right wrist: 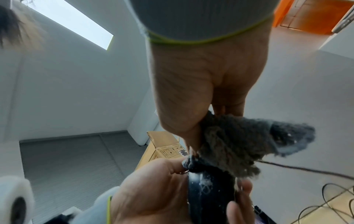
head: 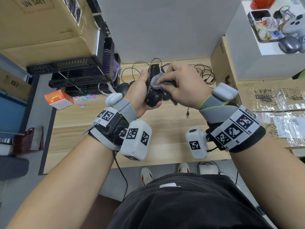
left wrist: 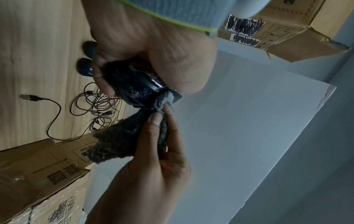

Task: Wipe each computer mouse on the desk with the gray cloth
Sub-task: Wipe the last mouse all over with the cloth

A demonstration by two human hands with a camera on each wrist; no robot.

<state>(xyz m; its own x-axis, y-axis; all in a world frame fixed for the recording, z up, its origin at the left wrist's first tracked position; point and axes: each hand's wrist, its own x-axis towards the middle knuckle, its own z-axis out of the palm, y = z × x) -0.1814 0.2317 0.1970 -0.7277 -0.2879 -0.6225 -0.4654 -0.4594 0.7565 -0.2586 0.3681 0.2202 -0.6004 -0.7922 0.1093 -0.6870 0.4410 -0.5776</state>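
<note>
A black computer mouse [head: 153, 95] flecked with white dust is lifted above the wooden desk [head: 99, 138]. My left hand [head: 144, 88] grips it from the side, thumb on its far end. The gray cloth [head: 156, 80] is bunched on top of the mouse, pinched by my right hand [head: 165, 84], which presses it down. In the left wrist view the cloth [left wrist: 122, 141] hangs below the mouse [left wrist: 138, 91]. The right wrist view has the cloth [right wrist: 239, 139] just above the mouse [right wrist: 208, 197]. Two other dark mice [head: 124, 87] [head: 132, 83] lie on the desk behind my left hand.
Stacked black trays [head: 79, 76] and an orange-and-white box [head: 59, 100] stand at the left. Tangled cables [head: 204, 75] lie at the back and a USB plug [head: 187, 114] below my right hand. Cardboard boxes [head: 224, 70] line the right side.
</note>
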